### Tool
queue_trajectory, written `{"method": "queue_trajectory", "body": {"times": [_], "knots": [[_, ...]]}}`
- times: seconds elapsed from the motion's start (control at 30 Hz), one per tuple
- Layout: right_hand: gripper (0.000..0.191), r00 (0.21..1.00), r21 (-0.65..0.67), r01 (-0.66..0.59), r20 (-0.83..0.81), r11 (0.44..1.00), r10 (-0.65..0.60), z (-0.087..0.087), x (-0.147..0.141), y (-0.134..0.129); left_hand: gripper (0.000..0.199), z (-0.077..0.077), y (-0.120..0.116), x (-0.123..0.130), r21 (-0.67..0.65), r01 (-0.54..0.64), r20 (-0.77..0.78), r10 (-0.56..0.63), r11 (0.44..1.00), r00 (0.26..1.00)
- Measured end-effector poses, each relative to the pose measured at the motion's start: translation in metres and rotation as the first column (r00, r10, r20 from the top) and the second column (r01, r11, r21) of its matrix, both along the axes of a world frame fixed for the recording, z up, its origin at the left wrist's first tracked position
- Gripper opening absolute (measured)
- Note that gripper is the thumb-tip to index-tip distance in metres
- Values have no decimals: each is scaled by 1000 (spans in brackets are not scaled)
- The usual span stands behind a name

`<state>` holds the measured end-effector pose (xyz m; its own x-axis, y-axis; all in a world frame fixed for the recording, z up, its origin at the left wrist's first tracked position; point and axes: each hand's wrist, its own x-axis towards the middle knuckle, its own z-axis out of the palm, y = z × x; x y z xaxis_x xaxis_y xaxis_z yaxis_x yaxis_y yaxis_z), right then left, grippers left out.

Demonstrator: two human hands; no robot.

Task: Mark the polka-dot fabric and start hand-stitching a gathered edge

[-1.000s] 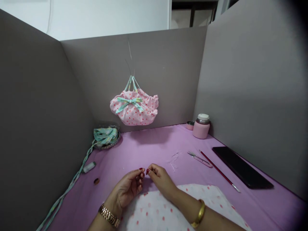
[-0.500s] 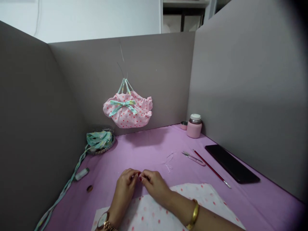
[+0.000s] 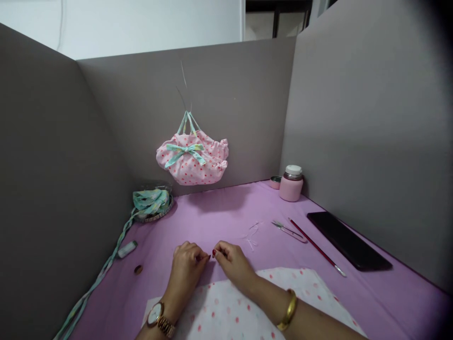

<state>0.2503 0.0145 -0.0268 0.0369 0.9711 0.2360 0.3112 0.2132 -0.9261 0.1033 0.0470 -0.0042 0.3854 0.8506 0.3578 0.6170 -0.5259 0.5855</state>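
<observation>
My left hand and my right hand face each other over the purple tablecloth, just past the far edge of a white fabric piece with pink dots. Both are closed in a pinch, fingertips a small gap apart. Whatever they pinch is too small to make out. Beneath my forearms lies the dotted fabric. Loose white thread rests beyond my right hand, and to its right are thread snips with pink handles.
A red pencil and a black phone lie at right. Behind them stand a pink jar and a small cup. A dotted fabric garment hangs at the back. Green fabric strips fill a basket at left. Grey panels enclose the table.
My fingertips have moved slightly apart, opening a small gap between the two pinches. The whole view has shifted a little, so the objects sit further right.
</observation>
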Motion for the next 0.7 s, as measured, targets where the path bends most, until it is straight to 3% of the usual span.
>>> {"method": "queue_trajectory", "body": {"times": [0.23,0.47,0.7], "knots": [[16,999,-29,-9,-34,1000,8,-1,1,2,21,-1,-1,0,-95,-10,91,18,995,996],[14,993,-60,-77,-92,995,72,-4,2,3,21,-10,4,4,-296,201,374,-80,934,924],[13,990,-77,-64,-131,995,54,-2,4,7,21,0,17,-17,-371,163,408,3,914,913]]}}
